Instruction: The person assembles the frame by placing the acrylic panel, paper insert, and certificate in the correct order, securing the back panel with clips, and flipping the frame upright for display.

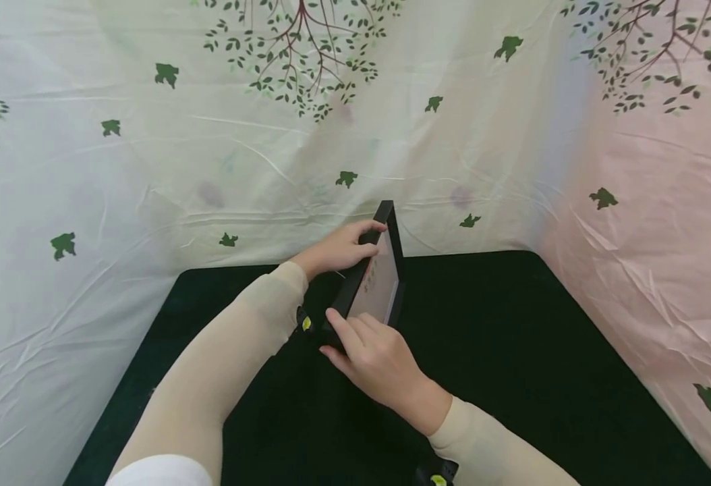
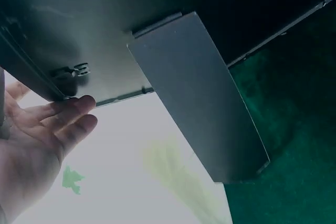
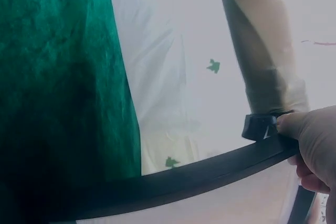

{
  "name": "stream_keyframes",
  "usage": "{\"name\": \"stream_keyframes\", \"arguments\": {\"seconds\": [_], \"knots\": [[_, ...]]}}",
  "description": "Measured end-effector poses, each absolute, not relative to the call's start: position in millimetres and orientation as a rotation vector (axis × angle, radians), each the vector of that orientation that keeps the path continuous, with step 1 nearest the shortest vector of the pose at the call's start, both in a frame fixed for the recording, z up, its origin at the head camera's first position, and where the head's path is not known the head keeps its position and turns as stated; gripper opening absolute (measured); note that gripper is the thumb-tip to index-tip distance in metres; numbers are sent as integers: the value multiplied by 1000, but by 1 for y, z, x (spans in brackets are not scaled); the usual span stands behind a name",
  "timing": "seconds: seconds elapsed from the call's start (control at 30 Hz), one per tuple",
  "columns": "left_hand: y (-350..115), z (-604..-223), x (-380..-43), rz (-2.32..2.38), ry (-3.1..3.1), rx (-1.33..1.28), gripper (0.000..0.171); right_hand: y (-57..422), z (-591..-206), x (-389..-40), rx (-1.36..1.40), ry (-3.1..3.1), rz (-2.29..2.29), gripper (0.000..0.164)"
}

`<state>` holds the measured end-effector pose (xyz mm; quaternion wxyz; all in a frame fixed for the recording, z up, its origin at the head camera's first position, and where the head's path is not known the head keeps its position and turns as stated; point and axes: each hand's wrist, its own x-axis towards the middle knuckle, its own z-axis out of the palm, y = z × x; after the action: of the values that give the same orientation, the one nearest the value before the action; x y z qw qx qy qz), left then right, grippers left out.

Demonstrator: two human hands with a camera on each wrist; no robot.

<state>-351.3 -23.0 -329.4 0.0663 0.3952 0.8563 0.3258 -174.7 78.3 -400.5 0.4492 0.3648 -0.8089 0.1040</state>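
Note:
A black-rimmed picture frame [image 1: 382,287] is held on edge over the dark green table, its glazed front turned to the right. My left hand [image 1: 343,250] grips the far part of its upper edge, fingers and thumb at the rim. The near corner is pinched in my right hand [image 1: 386,364], with the index finger lying along the rim. In the left wrist view, the dark backing shows a flat support leg [image 2: 194,98] angled out from it and a small metal hanger [image 2: 81,70]. The right wrist view shows the long black rim [image 3: 184,182] running to my right thumb.
Dark green cloth covers the table [image 1: 513,351]. Behind it and along the sides hang pale curtains [image 1: 270,175] printed with leaves and branches. Black wrist straps with a yellow-green mark [image 1: 438,479] sit under both forearms.

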Motion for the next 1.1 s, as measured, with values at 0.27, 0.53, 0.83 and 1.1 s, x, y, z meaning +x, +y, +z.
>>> {"name": "stream_keyframes", "arguments": {"seconds": [0.27,0.53,0.83,1.1], "knots": [[-40,-333,-344,899,2567,1172,60,66,-407,-184,879,-2000,258,55],[-79,-331,-315,958,2520,1171,64,75,-416,-192,957,-2024,312,66],[-130,-337,-243,848,2776,1273,67,165,-395,-238,889,-2221,380,64],[-134,-366,-213,569,3083,1453,81,210,-363,-327,793,-2672,465,73]]}}
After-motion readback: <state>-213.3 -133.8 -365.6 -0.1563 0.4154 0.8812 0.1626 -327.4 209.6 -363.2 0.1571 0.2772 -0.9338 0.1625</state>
